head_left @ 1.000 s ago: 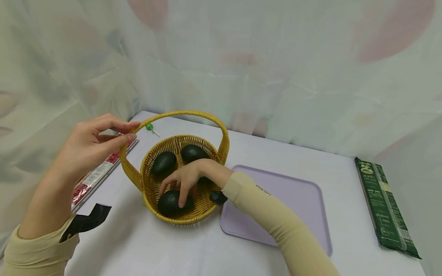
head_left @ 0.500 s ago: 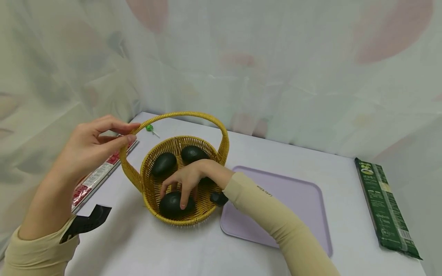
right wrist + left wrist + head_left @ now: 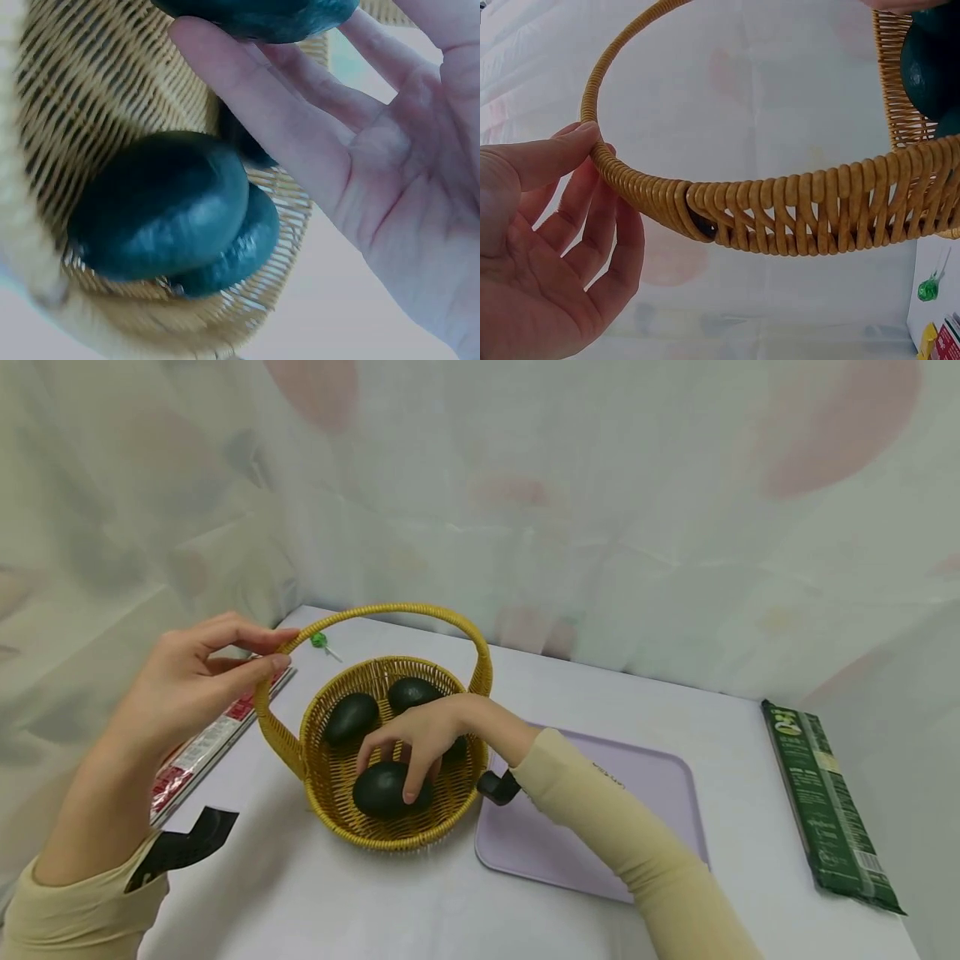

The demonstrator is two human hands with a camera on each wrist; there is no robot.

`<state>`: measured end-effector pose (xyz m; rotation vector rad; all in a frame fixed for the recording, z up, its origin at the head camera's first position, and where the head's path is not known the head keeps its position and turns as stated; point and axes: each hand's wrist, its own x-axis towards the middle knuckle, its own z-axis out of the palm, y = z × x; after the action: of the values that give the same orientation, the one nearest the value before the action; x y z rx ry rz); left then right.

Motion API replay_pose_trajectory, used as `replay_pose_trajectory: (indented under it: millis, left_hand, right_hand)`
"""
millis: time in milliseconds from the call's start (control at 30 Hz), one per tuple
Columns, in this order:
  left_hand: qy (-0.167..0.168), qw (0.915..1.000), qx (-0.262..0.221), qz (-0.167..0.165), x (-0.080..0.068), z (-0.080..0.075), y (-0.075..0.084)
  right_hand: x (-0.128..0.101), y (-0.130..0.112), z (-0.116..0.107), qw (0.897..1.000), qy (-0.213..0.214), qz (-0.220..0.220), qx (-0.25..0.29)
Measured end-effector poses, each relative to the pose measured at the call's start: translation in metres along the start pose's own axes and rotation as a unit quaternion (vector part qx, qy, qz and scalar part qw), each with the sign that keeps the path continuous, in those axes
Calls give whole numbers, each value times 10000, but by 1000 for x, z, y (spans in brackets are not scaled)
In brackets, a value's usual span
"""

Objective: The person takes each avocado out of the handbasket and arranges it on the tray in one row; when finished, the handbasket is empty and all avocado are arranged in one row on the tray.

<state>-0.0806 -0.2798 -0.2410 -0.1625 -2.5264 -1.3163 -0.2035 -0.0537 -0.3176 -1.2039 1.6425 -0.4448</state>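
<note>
Two hands work at one woven basket (image 3: 330, 772) that stands on the white bench (image 3: 315, 902). At the far left, near 9 o'clock from the basket, a long red and white packet (image 3: 206, 743) lies along the bench edge, partly behind the left forearm. A black strap piece (image 3: 183, 847) shows at the left wrist. The left hand (image 3: 187, 685) pinches the yellow handle (image 3: 390, 608) of the basket at its left end, with the thumb on top and the fingers curled under it; the left wrist view shows this pinch from close. Just behind the handle, at about 11 o'clock from the basket, lies a small green lollipop (image 3: 321, 640).

The basket holds dark green avocados. Two avocados (image 3: 351, 717) lie at the back of it, side by side and almost touching. The front avocado (image 3: 382, 789) lies at the near side, and the right hand (image 3: 420, 739) reaches down into the basket over its right rim and rests its fingertips on this fruit, fingers spread and bent around it. The arm and hand hide part of the inside of the basket.

At 3 o'clock from the basket lies a lilac tray (image 3: 645, 802), just beside it, with the right sleeve crossing over its near corner. Well apart, at the far right edge of the bench, lies a long green packet (image 3: 821, 806).
</note>
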Motion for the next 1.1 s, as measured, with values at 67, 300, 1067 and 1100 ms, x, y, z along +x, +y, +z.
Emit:
replay_pose_trajectory:
  millis: [67,300,1067,1100]
  left_hand:
    - [-28,10000,27,-18,0,0,1]
    - [-50,10000,-5,-61,-1,0,2]
    - [-21,9998,-214,-33,-3,-3,-1]
    - [-18,9997,-239,-34,-3,-3,-1]
  right_hand:
    - [-8,0,-1,10000,44,-61,0]
    - [-36,4,-1,9993,289,-191,-117]
    - [-113,30,4,9890,1277,-704,-261]
    - [-116,32,5,9879,1324,-785,-197]
